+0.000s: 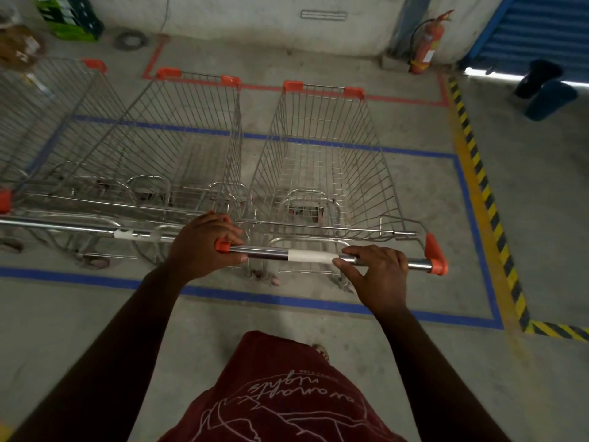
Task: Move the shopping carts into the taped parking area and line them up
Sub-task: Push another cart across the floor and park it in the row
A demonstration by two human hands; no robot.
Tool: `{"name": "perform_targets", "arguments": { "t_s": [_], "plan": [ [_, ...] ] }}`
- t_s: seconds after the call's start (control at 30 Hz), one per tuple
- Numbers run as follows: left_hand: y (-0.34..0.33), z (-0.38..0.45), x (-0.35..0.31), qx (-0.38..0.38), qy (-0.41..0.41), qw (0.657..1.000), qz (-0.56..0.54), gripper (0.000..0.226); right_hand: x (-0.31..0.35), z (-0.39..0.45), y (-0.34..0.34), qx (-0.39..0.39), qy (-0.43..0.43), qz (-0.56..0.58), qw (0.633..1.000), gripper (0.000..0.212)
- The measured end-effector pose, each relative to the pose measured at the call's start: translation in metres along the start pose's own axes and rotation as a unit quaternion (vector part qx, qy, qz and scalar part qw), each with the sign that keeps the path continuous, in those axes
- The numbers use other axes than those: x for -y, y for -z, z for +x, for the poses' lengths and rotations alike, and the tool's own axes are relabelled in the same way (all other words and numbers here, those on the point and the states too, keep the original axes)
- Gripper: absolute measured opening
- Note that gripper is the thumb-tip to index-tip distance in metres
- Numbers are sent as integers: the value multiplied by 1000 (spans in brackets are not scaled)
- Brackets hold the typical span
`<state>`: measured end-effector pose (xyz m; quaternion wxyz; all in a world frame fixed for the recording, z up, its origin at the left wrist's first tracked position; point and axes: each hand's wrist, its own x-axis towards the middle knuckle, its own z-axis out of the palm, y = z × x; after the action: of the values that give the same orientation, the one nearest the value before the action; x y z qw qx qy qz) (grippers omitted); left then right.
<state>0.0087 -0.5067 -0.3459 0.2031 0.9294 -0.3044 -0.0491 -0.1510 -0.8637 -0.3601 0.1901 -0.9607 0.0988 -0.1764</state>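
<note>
Both hands sit on the handle bar [318,255] of the right-hand cart [322,161] — the left hand [204,247] wrapped around its orange end, the right hand [379,272] resting on top with fingers loosely curled. This wire cart points away toward the wall, lengthwise inside the blue tape outline [471,224], parallel to the middle cart [178,138] just beside it.
</note>
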Motion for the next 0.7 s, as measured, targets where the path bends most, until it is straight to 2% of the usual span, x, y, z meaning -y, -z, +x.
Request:
{"name": "perform_targets", "arguments": {
  "t_s": [0.37,0.57,0.7],
  "plan": [
    [10,-5,-25,-5,56,998,-6,71,1,3,-6,-11,-1,25,1000,43],
    [8,-15,-39,-69,88,993,-24,78,-4,0,-4,3,27,15,1000,41],
    [-8,-34,-55,-126,132,978,-100,61,5,-2,-2,-11,45,5,999,40]
  ]
}}
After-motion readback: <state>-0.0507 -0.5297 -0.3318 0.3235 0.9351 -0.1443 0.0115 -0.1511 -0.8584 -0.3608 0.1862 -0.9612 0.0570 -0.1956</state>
